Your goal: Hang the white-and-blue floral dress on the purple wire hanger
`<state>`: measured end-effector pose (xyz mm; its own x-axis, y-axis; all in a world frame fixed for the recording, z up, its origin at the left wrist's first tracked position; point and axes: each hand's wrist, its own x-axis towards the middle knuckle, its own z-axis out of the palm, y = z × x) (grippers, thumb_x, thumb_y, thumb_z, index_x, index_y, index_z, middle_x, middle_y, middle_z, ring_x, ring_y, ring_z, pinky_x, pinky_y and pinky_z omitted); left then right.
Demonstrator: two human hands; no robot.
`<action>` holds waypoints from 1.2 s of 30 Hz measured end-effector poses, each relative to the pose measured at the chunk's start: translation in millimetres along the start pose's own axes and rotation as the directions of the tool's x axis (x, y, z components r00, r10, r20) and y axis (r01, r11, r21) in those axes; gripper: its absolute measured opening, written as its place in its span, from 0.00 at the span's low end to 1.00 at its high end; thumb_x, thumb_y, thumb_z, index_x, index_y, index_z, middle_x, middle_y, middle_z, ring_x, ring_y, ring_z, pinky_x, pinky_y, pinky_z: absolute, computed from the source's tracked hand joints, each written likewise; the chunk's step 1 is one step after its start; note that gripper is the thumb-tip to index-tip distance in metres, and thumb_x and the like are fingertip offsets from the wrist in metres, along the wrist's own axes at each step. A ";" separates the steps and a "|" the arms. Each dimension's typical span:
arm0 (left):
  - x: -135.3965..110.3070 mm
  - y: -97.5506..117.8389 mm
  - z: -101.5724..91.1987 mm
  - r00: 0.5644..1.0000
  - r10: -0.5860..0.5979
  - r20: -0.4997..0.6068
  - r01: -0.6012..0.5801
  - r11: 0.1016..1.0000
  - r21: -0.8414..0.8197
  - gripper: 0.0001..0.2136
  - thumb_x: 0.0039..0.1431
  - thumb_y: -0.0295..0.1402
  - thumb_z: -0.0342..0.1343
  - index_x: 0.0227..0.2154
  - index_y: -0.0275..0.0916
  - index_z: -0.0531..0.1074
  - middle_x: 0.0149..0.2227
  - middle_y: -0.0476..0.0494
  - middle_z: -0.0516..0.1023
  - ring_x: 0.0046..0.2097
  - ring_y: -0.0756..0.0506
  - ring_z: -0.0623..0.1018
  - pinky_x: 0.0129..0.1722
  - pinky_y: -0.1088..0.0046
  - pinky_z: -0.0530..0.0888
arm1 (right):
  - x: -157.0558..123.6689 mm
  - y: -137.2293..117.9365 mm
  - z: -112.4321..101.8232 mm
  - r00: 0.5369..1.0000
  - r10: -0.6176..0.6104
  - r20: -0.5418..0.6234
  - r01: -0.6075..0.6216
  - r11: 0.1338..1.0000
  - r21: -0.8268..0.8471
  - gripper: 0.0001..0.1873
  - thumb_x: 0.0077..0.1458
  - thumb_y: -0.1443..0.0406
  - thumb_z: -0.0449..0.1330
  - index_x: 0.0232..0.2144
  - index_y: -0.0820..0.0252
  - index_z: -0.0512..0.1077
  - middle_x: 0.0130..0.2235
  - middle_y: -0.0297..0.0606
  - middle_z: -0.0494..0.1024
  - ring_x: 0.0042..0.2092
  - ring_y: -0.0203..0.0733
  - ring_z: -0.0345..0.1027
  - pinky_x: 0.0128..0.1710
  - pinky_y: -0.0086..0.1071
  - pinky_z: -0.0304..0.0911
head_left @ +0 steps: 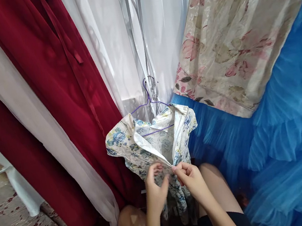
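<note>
A sleeveless-looking floral dress point(145, 150), white with blue flowers, hangs on a purple wire hanger point(149, 100) in front of me. Its opening is spread in a V with white inner edges. At the bottom of that V, my right hand point(189, 176) pinches the fabric edge between thumb and fingers. Any zipper pull there is too small to make out. My left hand point(156, 183) is just left of that point, fingers curved and apart from the thumb, against or close to the dress front. The lower dress drops between my knees, partly hidden by my hands.
Red drapes point(53, 67) and a pale sheer cloth point(29, 98) hang on the left. White fabric point(115, 38) with dangling ribbons point(140, 41) is behind the hanger. A pink-flowered garment point(233, 49) and ruffled blue tulle point(282, 133) crowd the right.
</note>
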<state>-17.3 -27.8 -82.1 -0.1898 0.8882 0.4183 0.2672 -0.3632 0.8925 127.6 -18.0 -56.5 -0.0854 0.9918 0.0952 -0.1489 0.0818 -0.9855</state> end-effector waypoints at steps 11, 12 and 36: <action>-13.1 15.2 42.1 1.000 0.008 0.022 -0.010 0.997 0.070 0.09 0.64 0.36 0.54 0.28 0.41 0.70 0.30 0.45 0.75 0.36 0.43 0.76 0.41 0.69 0.71 | 14.6 -23.3 -21.0 0.996 -0.072 -0.049 0.074 0.997 0.022 0.21 0.53 0.52 0.67 0.21 0.61 0.71 0.15 0.28 0.62 0.19 0.31 0.51 0.22 0.29 0.48; -13.8 18.2 41.3 0.999 0.010 0.044 -0.014 0.996 0.084 0.08 0.64 0.35 0.55 0.29 0.41 0.70 0.31 0.45 0.75 0.37 0.43 0.76 0.41 0.69 0.70 | 22.6 -32.8 -21.2 0.995 -0.082 -0.056 0.084 0.996 0.043 0.20 0.52 0.53 0.67 0.20 0.62 0.71 0.15 0.27 0.62 0.19 0.30 0.50 0.22 0.29 0.48; 144.8 130.7 -11.6 0.810 0.568 0.144 -0.582 0.752 0.309 0.09 0.67 0.31 0.56 0.48 0.41 0.75 0.37 0.47 0.79 0.36 0.49 0.76 0.39 0.72 0.72 | 103.4 -142.9 3.2 0.924 -0.369 0.104 0.370 0.929 0.010 0.13 0.53 0.58 0.64 0.23 0.60 0.69 0.16 0.28 0.66 0.18 0.30 0.54 0.20 0.26 0.50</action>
<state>-20.8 50.0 97.0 0.1338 0.5536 0.8220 0.6031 -0.7036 0.3757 136.9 72.5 94.6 -0.1261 0.8757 0.4662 -0.1795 0.4420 -0.8789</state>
